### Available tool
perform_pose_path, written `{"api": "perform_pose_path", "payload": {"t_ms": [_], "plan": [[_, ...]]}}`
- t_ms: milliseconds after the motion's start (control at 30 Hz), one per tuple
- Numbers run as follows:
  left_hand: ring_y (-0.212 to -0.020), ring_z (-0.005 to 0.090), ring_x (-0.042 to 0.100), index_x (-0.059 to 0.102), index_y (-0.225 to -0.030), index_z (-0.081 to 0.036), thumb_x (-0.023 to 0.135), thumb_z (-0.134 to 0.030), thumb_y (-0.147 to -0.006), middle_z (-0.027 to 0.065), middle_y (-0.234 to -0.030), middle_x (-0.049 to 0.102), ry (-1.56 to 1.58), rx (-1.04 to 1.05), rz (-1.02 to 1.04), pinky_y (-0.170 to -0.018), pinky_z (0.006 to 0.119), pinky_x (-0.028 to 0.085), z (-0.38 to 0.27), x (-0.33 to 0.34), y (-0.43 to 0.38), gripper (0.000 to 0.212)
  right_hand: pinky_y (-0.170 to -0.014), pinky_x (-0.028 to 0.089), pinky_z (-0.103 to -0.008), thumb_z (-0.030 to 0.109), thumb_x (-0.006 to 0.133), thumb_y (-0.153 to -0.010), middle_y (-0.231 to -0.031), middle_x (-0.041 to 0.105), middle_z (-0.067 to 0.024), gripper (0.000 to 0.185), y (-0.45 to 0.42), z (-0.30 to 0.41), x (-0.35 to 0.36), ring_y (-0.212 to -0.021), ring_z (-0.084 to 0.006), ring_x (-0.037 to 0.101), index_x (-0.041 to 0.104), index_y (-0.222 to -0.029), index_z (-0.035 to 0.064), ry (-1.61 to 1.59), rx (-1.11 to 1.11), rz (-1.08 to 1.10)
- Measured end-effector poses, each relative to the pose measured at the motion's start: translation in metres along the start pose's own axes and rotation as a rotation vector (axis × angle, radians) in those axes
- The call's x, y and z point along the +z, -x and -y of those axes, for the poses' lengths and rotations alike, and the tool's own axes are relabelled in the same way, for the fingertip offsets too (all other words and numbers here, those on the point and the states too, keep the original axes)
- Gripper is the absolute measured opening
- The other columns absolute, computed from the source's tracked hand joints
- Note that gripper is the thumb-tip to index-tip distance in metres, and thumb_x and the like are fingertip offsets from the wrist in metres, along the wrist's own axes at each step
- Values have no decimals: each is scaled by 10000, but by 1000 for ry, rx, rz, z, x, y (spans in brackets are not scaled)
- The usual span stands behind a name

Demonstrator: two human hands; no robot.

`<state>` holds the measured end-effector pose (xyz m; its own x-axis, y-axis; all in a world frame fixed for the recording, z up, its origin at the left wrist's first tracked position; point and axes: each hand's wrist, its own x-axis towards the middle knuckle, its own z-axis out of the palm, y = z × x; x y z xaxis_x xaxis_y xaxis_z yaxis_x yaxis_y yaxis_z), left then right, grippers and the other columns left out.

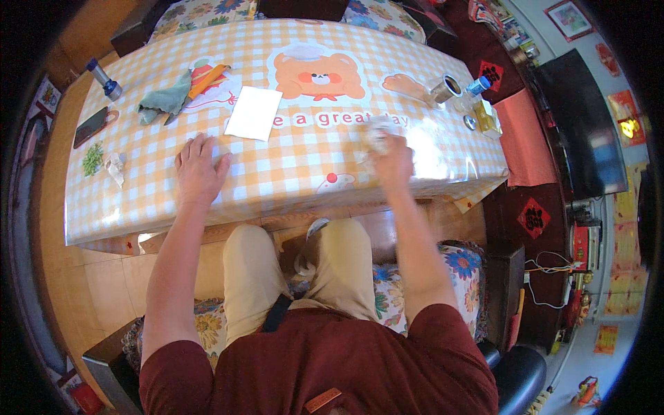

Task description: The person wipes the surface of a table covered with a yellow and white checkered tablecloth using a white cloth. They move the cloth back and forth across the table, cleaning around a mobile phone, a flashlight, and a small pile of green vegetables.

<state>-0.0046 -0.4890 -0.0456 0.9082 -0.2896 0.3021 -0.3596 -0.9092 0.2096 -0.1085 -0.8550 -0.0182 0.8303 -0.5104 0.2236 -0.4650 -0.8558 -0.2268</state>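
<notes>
My left hand (199,168) rests palm down on the yellow-and-white checked tablecloth (290,161), fingers a little apart and nothing in them. A blank white sheet of paper (253,114) lies just beyond it to the right. In my right hand (395,163) is a crumpled white tissue or cloth (381,132), pressed to the tablecloth beside the printed lettering; hand and wad are blurred. Past my left hand, a grey-green cloth (166,98) lies against an orange-handled tool (208,82), whose exact kind I cannot tell.
At the left are a flashlight (105,80), a smartphone (90,127), a small green plant (93,159) and a crumpled tissue (114,168). A metal cup (445,90), a blue-capped jar (473,92), a small box (488,119) and a round metal object (469,122) stand at the right.
</notes>
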Motion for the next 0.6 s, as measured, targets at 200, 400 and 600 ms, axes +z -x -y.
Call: {"api": "perform_pose_path", "payload": {"t_ms": [200,400,600], "plan": [[-1267,308,417,576,-1206,-72,613,-375,-856,119,-1353,483,29,17,-33,-1061,466,309,3,3,-1,465,-935,459,-421,251,752,-699,-1210,553,-116,486,54,103,10,-1098,-324,522,642,-1172,270,-241,-451,156],[-1255,322,431,577,-1207,-79,616,-382,-851,121,-1335,501,2,18,-75,-1050,469,322,8,7,3,469,-893,472,-441,220,742,-737,-1164,565,-119,478,7,-53,-2,-1088,-336,526,619,-1199,226,-52,-13,-16],[-1245,331,442,585,-1196,-76,614,-390,-850,125,-1327,510,-24,12,-75,-1043,464,329,6,9,1,468,-897,480,-431,230,739,-777,-1230,571,-126,460,13,-41,-17,-1081,-287,589,614,-1220,224,4,294,-22]]}}
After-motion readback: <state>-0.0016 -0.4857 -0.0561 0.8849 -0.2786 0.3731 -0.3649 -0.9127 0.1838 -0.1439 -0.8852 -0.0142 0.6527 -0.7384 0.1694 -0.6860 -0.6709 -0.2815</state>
